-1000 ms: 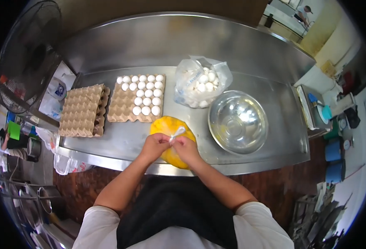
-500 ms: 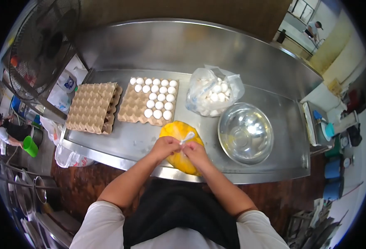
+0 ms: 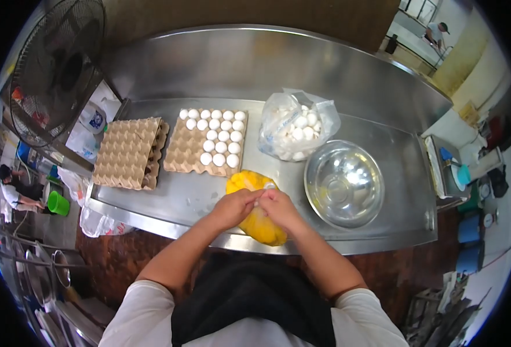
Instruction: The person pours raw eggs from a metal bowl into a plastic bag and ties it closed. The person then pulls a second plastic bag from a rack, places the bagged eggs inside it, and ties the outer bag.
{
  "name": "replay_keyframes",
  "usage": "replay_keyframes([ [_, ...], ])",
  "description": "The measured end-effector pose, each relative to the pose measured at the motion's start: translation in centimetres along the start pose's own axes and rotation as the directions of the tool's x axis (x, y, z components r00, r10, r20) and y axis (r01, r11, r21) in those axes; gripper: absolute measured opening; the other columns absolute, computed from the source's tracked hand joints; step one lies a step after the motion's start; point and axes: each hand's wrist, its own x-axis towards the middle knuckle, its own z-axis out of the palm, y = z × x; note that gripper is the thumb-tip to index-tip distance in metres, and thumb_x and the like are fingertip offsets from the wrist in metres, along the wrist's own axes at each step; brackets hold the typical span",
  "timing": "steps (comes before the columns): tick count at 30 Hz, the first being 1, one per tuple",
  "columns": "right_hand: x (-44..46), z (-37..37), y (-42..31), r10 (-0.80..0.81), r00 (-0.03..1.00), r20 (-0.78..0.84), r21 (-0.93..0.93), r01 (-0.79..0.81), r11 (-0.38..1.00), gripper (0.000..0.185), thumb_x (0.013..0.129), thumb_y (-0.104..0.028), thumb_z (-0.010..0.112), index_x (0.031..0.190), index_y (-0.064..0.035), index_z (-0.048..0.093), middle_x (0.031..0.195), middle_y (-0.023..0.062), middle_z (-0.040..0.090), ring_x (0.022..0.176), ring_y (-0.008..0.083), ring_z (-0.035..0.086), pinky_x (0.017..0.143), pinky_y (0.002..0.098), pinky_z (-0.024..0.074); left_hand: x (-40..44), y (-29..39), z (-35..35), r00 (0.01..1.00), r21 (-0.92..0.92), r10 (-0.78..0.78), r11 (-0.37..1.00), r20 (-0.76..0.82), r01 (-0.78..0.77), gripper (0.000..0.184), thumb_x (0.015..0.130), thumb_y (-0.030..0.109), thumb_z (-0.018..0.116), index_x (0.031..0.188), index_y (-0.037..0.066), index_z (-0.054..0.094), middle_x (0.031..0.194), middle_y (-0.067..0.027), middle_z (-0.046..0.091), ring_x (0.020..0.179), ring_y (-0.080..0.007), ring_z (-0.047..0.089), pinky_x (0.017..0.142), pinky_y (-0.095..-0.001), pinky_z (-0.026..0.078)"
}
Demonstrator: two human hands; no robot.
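Observation:
A clear plastic bag of yellow contents (image 3: pixel 262 227) lies at the front edge of the steel counter (image 3: pixel 174 217). My left hand (image 3: pixel 236 206) and my right hand (image 3: pixel 277 208) meet over it, both with closed fingers pinching the bag's twisted neck. A bit of the whitish plastic shows above the fingertips; the rest of the neck is hidden by the hands. Behind the left hand sits a cardboard tray (image 3: pixel 183 151) partly filled with white eggs (image 3: pixel 221 136). To the right of the hands stands a shiny metal bowl (image 3: pixel 344 184).
Stacked cardboard trays (image 3: pixel 125 151) rest at the counter's left. An open plastic bag of eggshells or eggs (image 3: pixel 298 127) stands behind the bowl. A fan (image 3: pixel 59 69) is at the upper left. One person (image 3: pixel 13 191) with a green bucket (image 3: pixel 57 203) is far left, another (image 3: pixel 436 34) far upper right.
The view has shifted, moving the counter rightward in the picture. The hands have drawn closer over the bag's neck, and its white loose end now shows less. The far-left person's green bucket is lower.

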Motion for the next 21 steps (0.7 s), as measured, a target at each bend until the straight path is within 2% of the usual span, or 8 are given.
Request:
replay_keyframes([
  [1, 0.0, -0.2, -0.4, 0.068, 0.995, 0.074, 0.133, -0.077, 0.988, 0.016, 0.085, -0.019, 0.056, 0.077, -0.0054, 0.06, 0.063, 0.0032, 0.055, 0.061, 0.0105, 0.053, 0.055, 0.0272, 0.0431, 0.2, 0.3, -0.7, 0.997, 0.013, 0.002, 1.0, 0.077, -0.003, 0.045, 0.083, 0.009, 0.056, 0.127, 0.017, 0.052, 0.105, -0.015, 0.062, 0.094, -0.0337, 0.06, 0.081, -0.0407, 0.049],
  [4, -0.9, 0.0, -1.9, -0.027, 0.995, 0.1, 0.057, 0.021, 0.998, 0.015, 0.085, -0.018, 0.056, 0.077, -0.0066, 0.059, 0.062, 0.0001, 0.053, 0.059, 0.0077, 0.051, 0.052, 0.0238, 0.0404, 0.5, 0.4, -0.3, 0.999, 0.028, 0.051, 0.998, 0.019, -0.052, 0.043, 0.082, 0.012, 0.056, 0.125, 0.014, 0.052, 0.102, -0.0157, 0.062, 0.095, -0.0342, 0.06, 0.08, -0.0423, 0.049],
  [7, -1.6, -0.2, -3.1, -0.081, 0.993, 0.083, -0.152, 0.093, 0.984, 0.014, 0.083, -0.016, 0.056, 0.078, -0.0041, 0.059, 0.065, 0.0037, 0.057, 0.057, 0.0103, 0.053, 0.053, 0.0267, 0.0424, 0.7, 0.4, 0.7, 0.994, -0.032, 0.007, 0.999, -0.106, -0.01, 0.043, 0.081, 0.013, 0.058, 0.124, 0.011, 0.052, 0.105, -0.0162, 0.062, 0.098, -0.0343, 0.059, 0.082, -0.042, 0.048],
  [10, -1.7, 0.0, -1.6, -0.007, 0.997, 0.08, -0.12, 0.017, 0.993, 0.013, 0.083, -0.016, 0.057, 0.079, -0.0044, 0.06, 0.064, 0.0032, 0.057, 0.057, 0.0105, 0.054, 0.053, 0.0265, 0.0425, 0.9, 0.7, 1.0, 0.989, 0.052, -0.148, 0.987, -0.028, 0.149, 0.04, 0.08, 0.008, 0.056, 0.119, 0.008, 0.055, 0.11, -0.0151, 0.062, 0.097, -0.0322, 0.061, 0.082, -0.0395, 0.049],
  [13, -2.1, 0.3, 0.2, -0.001, 0.998, 0.063, 0.062, -0.003, 0.998, 0.016, 0.087, -0.021, 0.058, 0.088, -0.0048, 0.06, 0.073, 0.0036, 0.06, 0.06, 0.011, 0.056, 0.057, 0.0251, 0.0439, 0.7, -0.2, 2.0, 0.991, 0.022, -0.113, 0.993, -0.069, 0.115, 0.035, 0.081, 0.011, 0.057, 0.116, 0.009, 0.057, 0.107, -0.0154, 0.063, 0.094, -0.0321, 0.062, 0.08, -0.0396, 0.05],
  [16, -3.8, 0.2, 0.5, 0.064, 0.998, -0.006, 0.269, -0.06, 0.961, 0.02, 0.089, -0.024, 0.059, 0.095, -0.0054, 0.06, 0.08, 0.003, 0.061, 0.063, 0.0111, 0.056, 0.059, 0.0238, 0.0441, 0.7, 0.1, 2.0, 0.976, -0.029, -0.21, 0.978, -0.051, 0.208, 0.032, 0.082, 0.014, 0.059, 0.114, 0.009, 0.058, 0.102, -0.0157, 0.064, 0.089, -0.0312, 0.063, 0.077, -0.0391, 0.05],
  [17, -4.3, 0.1, 0.4, 0.1, 0.995, -0.026, 0.33, -0.085, 0.94, 0.021, 0.089, -0.025, 0.059, 0.098, -0.0056, 0.059, 0.082, 0.0026, 0.061, 0.064, 0.0111, 0.056, 0.059, 0.0234, 0.0441, 0.6, -0.7, 2.8, 0.979, -0.038, -0.175, 0.984, -0.105, 0.172, 0.03, 0.083, 0.017, 0.06, 0.112, 0.011, 0.059, 0.092, -0.0147, 0.065, 0.081, -0.0303, 0.064, 0.072, -0.0385, 0.05],
  [21, -6.5, -3.2, 2.3, 0.312, 0.95, 0.006, 0.343, -0.295, 0.892, 0.022, 0.089, -0.025, 0.06, 0.101, -0.0063, 0.059, 0.084, 0.0014, 0.061, 0.067, 0.0105, 0.056, 0.061, 0.0222, 0.0436, 0.5, -0.9, 3.1, 0.973, -0.054, -0.2, 0.979, -0.116, 0.195, 0.03, 0.083, 0.02, 0.062, 0.112, 0.012, 0.06, 0.081, -0.0123, 0.064, 0.074, -0.0291, 0.063, 0.066, -0.0382, 0.05],
])
